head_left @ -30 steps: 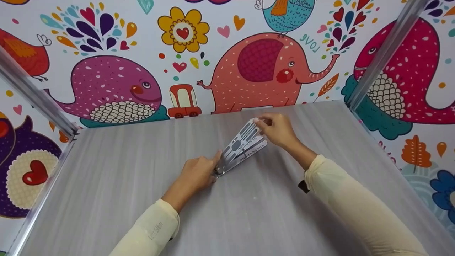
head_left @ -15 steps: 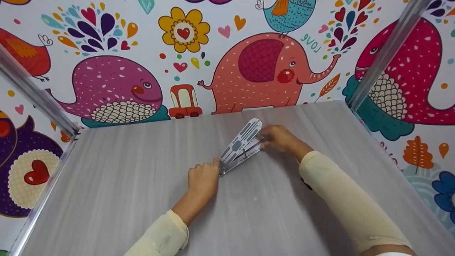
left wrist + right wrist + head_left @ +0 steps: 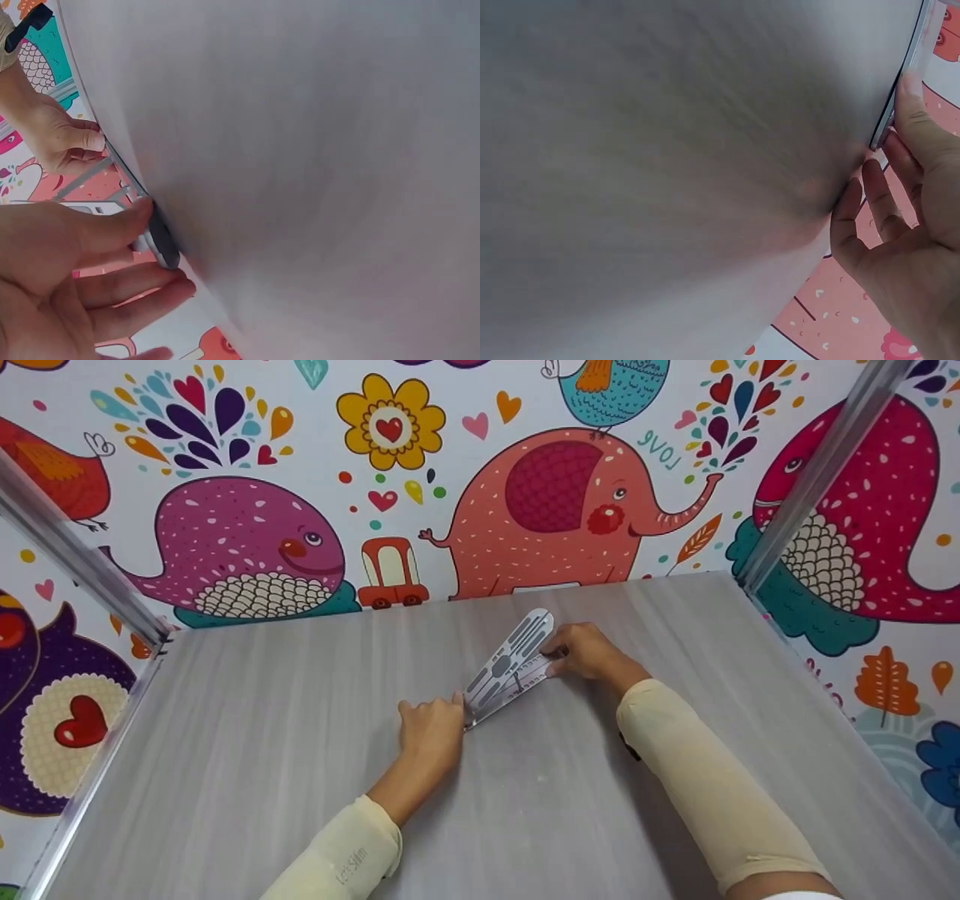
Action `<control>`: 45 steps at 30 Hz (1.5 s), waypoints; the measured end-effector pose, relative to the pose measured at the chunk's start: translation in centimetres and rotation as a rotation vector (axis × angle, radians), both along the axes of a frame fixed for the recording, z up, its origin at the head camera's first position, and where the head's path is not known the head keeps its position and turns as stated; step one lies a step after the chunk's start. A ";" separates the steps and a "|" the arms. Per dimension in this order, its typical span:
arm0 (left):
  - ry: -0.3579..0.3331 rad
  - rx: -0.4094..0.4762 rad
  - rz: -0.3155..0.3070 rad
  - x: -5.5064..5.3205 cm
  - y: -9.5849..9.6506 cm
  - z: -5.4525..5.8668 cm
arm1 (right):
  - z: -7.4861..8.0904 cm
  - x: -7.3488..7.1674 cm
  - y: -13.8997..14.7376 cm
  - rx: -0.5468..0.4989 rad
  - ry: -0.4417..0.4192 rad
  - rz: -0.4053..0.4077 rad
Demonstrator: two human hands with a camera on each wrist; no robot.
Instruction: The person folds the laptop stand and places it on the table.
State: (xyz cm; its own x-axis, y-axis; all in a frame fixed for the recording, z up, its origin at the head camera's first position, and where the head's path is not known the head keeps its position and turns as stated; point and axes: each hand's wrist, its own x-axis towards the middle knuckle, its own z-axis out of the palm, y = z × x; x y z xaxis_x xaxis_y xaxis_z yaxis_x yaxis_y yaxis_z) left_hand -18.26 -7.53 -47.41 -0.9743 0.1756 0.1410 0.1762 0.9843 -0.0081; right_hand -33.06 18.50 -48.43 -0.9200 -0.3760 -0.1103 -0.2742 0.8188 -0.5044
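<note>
A silvery folding stand (image 3: 501, 666) has two long slotted plates joined at the near left end and spread into a narrow V, with a thin strut between them. My left hand (image 3: 433, 733) holds the hinge end. In the left wrist view its thumb and fingers pinch the stand's dark rounded end (image 3: 163, 241). My right hand (image 3: 589, 652) pinches the far end of the lower plate between thumb and forefinger; the other fingers are bent at the tabletop in the right wrist view. The upper plate's far end stands free. The hands hide both ends of the lower plate.
The stand is on a grey wood-grain table (image 3: 300, 682). A wall with printed cartoon animals (image 3: 555, 510) rises behind the table. Metal posts (image 3: 817, 472) stand at the back corners. Cream sleeves (image 3: 712, 780) cover both forearms.
My right hand has left the upper plate's tip and moved down to the lower plate's far end. My left hand has shifted slightly right at the hinge. The stand stays spread.
</note>
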 end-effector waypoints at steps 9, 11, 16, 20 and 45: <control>0.006 -0.050 -0.015 -0.4 0.1 0.0 | 0.4 0.0 -0.1 0.010 -0.029 -0.005; 0.006 -0.063 -0.014 -0.8 0.0 0.0 | 0.5 0.1 -0.1 0.013 -0.033 -0.008; 0.004 -0.061 -0.024 -1.8 -0.9 0.1 | 0.6 0.5 -0.3 0.018 -0.039 -0.006; -0.012 -0.057 -0.047 -2.9 -1.9 0.1 | 0.4 0.9 -0.3 0.013 -0.013 -0.002; -0.035 -0.159 -0.221 -8.7 -4.9 0.1 | 0.4 5.8 -1.8 0.128 0.122 -0.081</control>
State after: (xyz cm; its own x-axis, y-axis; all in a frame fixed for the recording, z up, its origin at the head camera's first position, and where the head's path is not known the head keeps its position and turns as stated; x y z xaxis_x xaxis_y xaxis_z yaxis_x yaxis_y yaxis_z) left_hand -26.93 -12.43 -47.29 -0.9138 0.4014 0.0616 0.3892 0.9089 -0.1496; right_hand -27.30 16.73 -48.05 -0.9562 -0.2903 -0.0381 -0.2576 0.8959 -0.3621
